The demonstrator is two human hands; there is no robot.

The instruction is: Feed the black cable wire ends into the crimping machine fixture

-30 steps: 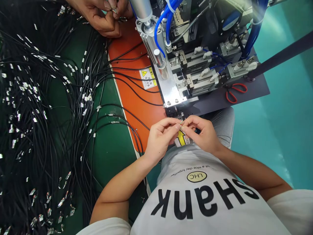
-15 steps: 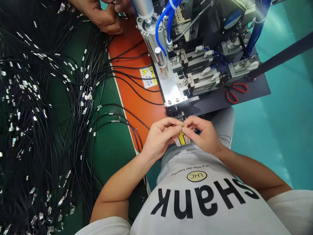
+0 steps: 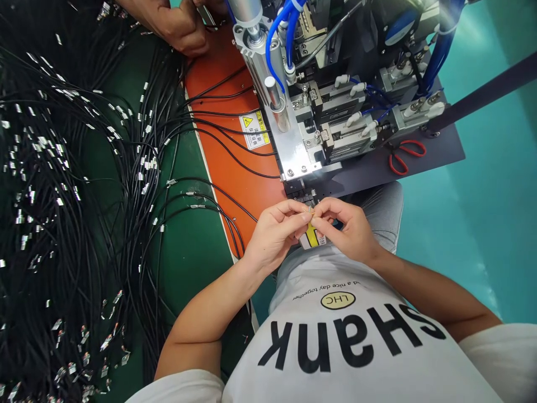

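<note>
In front of the machine's near edge my two hands meet, fingertips almost touching. My left hand is closed in a pinch on thin wires, of which a pale and an orange bit show between the fingers. From the other side my right hand pinches the same wires with thumb and forefinger. Most of their length is covered by the fingers. Just below the fingertips is a white and yellow label. Black cables with silvery ends cross the orange plate to the left.
A machine with metal cylinders and blue air hoses stands ahead. Red-handled scissors lie on its dark base. Piles of black cables cover the green table at left. Another person's hand is at the top.
My fingers have shifted very slightly, and more of the orange wire shows between them. The other person's hand at the top has moved a little.
</note>
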